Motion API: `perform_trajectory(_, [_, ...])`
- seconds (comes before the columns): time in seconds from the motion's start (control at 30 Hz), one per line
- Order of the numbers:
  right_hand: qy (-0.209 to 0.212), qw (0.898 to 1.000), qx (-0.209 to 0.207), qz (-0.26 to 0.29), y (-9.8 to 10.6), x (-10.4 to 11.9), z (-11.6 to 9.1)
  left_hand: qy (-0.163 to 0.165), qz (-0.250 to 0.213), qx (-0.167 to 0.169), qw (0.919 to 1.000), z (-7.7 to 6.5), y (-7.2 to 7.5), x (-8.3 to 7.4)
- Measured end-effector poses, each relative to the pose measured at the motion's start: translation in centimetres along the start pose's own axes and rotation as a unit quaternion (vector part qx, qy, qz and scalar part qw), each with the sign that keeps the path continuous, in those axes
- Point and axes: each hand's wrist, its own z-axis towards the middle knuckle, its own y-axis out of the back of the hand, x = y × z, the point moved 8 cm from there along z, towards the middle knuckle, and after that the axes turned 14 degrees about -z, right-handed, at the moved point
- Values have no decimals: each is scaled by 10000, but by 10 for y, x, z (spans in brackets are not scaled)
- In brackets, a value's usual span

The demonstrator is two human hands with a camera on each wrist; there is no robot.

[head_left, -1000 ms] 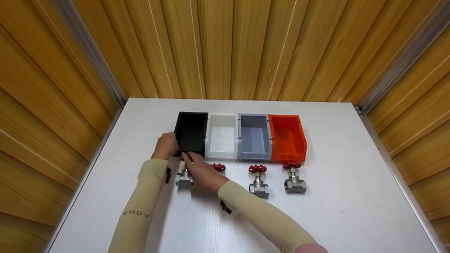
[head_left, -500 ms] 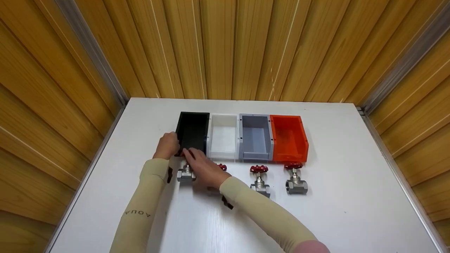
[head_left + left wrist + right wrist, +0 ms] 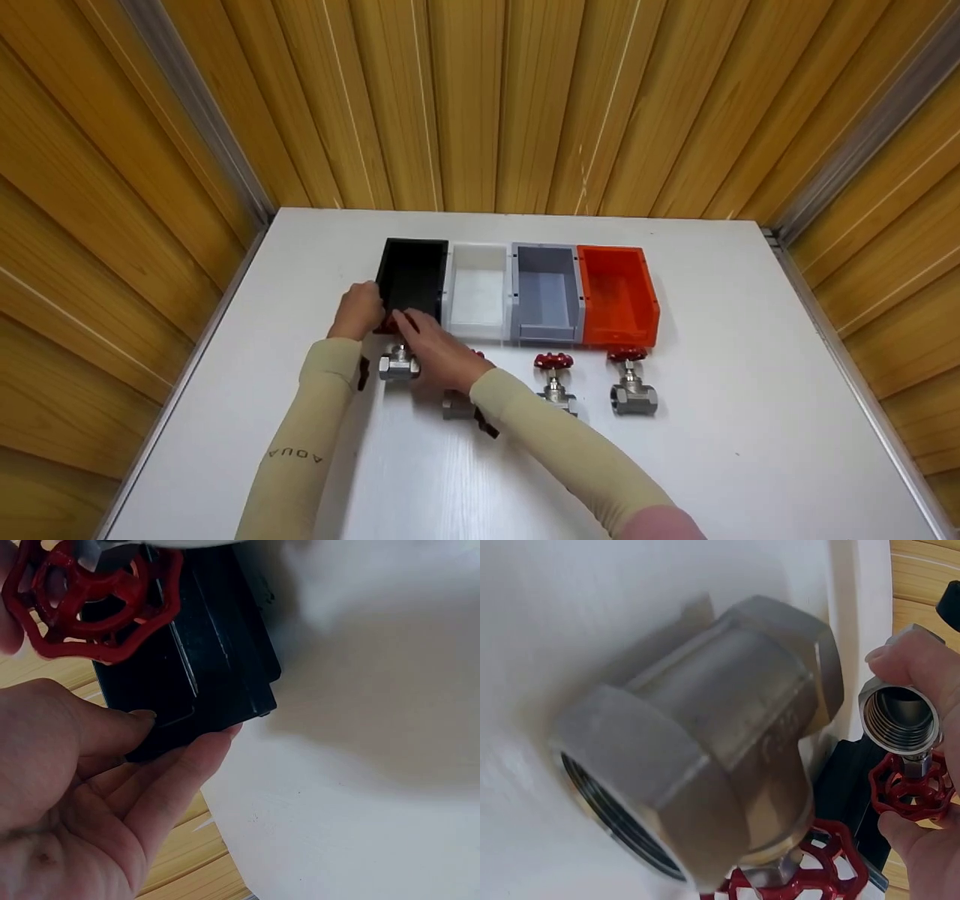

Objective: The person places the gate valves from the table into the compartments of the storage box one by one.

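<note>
My left hand (image 3: 358,309) pinches the left side wall of the black bin (image 3: 411,274); in the left wrist view thumb and fingers clasp the bin's rim. My right hand (image 3: 444,352) holds a metal gate valve (image 3: 399,365) by its body and red handwheel. That handwheel (image 3: 112,596) overlaps the bin's front edge, with the threaded body (image 3: 900,720) toward me. A second valve (image 3: 697,742) lies on the table under my right wrist, partly hidden by it in the head view.
White, grey and orange bins (image 3: 619,292) stand in a row right of the black one. Two more red-handled valves lie in front, one (image 3: 555,382) partly behind my right forearm, the other (image 3: 634,386) farther right on the white table (image 3: 750,420). Wood-patterned walls enclose the table.
My right hand has moved the valve slightly forward, its handwheel now over the black bin's front edge. My left hand keeps its hold on the bin. The view has shifted slightly.
</note>
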Motion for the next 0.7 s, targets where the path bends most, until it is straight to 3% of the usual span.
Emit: perform_trajectory(0.7, [-232,9993,219,195,5,-19,11,122,0,87,9999,2,-3,2])
